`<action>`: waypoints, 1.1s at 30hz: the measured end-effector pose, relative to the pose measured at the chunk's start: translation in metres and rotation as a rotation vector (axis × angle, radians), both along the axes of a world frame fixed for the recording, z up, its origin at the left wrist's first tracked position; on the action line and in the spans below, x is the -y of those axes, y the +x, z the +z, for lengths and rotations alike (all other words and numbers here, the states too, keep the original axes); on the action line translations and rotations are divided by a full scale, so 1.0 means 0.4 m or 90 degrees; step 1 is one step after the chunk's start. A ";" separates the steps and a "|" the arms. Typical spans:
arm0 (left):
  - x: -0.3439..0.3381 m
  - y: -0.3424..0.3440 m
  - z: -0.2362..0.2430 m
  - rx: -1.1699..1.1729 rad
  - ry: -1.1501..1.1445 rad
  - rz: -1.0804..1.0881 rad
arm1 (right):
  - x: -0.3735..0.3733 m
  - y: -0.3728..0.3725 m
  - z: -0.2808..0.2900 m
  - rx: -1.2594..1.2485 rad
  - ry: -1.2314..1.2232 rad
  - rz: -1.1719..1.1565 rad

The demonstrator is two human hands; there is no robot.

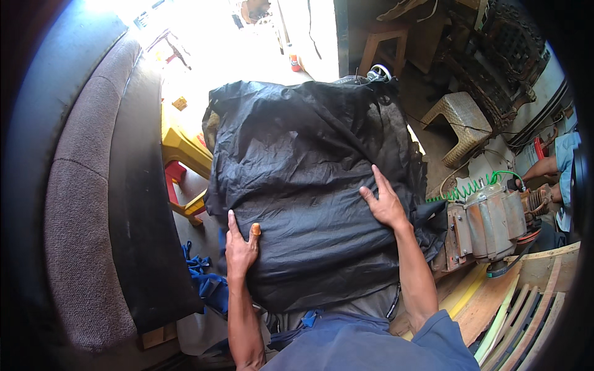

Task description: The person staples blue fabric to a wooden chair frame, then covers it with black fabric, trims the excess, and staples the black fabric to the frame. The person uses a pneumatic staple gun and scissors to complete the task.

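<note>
A wide, wrinkled sheet of black fabric (297, 210) is draped over something bulky in front of me, whose shape it hides. My left hand (240, 248) rests on the sheet's left side, fingers straight, with an orange-brown wrap on the thumb tip. On the right side of the sheet, farther from me, my right hand (385, 201) lies flat with thumb and fingers apart. Neither hand grips anything. Grey material shows under the sheet's near edge, close to my lap.
A long padded piece in grey fabric (86, 185) stands at left, beside a yellow plastic chair (185, 145) and blue strips (213, 290). To the right are a rusty motor (495, 222), a green coiled hose (464, 188), wooden slats (489, 297), a woven-look stool (461, 120) and another person's arm (544, 168).
</note>
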State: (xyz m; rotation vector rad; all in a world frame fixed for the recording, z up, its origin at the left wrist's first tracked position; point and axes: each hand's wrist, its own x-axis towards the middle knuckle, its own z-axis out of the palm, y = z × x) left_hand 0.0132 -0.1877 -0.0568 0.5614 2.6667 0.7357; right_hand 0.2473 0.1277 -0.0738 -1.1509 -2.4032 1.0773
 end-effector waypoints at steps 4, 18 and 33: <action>0.126 -0.055 -0.075 0.174 0.263 -0.027 | -0.015 0.035 -0.013 -0.169 -0.289 0.071; 0.379 0.235 -0.052 0.244 0.400 0.078 | 0.211 0.323 0.111 -0.153 -0.280 0.016; 0.131 -0.434 -0.184 0.290 0.593 0.262 | -0.187 -0.224 0.072 -0.211 -0.292 -0.074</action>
